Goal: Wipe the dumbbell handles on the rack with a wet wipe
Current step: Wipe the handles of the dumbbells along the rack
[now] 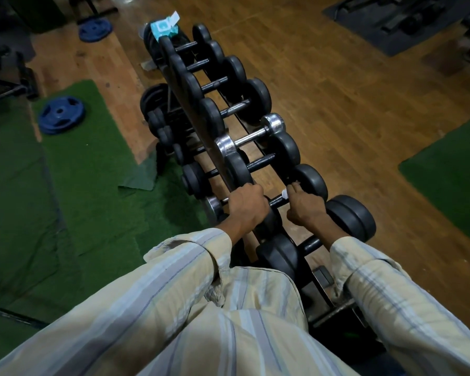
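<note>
A long rack [190,109] of several black dumbbells runs away from me, with one chrome dumbbell [251,137] in the row. My left hand [246,206] grips the left end of a near dumbbell, its fingers curled over the head and the rack's rail. My right hand [304,206] is curled round the same dumbbell's dark handle [278,201], with a white wet wipe [285,194] bunched under its fingers. The wipe shows only as a small white corner. A teal pack of wipes [164,27] lies on the far end of the rack.
Green turf mats [73,169] lie to the left and at the right edge of the wooden floor [350,99]. Two blue weight plates [61,115] [95,29] lie on the floor at left. More small dumbbells sit on the rack's lower left tier [174,142].
</note>
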A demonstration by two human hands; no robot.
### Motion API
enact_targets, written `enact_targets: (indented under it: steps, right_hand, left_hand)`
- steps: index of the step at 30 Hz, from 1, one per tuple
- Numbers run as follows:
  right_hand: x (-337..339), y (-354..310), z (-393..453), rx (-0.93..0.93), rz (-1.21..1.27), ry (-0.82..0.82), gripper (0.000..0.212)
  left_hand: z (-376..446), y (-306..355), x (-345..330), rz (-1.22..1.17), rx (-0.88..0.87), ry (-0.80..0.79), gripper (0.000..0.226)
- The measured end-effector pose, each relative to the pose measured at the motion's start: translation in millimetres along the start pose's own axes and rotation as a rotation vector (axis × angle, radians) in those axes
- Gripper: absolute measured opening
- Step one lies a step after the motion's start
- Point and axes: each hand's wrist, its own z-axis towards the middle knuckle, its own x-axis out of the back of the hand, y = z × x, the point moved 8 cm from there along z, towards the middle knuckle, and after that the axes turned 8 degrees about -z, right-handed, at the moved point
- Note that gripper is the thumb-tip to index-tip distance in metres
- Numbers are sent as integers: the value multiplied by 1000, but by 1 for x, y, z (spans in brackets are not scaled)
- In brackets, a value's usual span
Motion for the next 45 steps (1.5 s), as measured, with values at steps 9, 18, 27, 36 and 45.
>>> enact_targets:
  steps: [9, 18, 27, 36, 45]
  right_hand:
    - [-30, -12, -37, -144, 393, 18, 102]
    - [-38, -20, -26, -428, 1165, 46, 86]
    - [-37, -7, -16, -825, 2468, -65, 27]
    - [-35, -38, -24, -701, 2171, -308, 26]
    - [-38, -34, -40, -664, 1711, -349, 11]
  left_hand:
    - [3, -1, -3, -27, -21, -3, 20]
    - [4, -1, -5, -14, -22, -5, 26]
    - [3, 0, -1, -17, -33, -15, 26]
    - [3, 2, -5, 3, -41, -23, 25]
    - [-1, 9, -8, 101, -12, -39, 27]
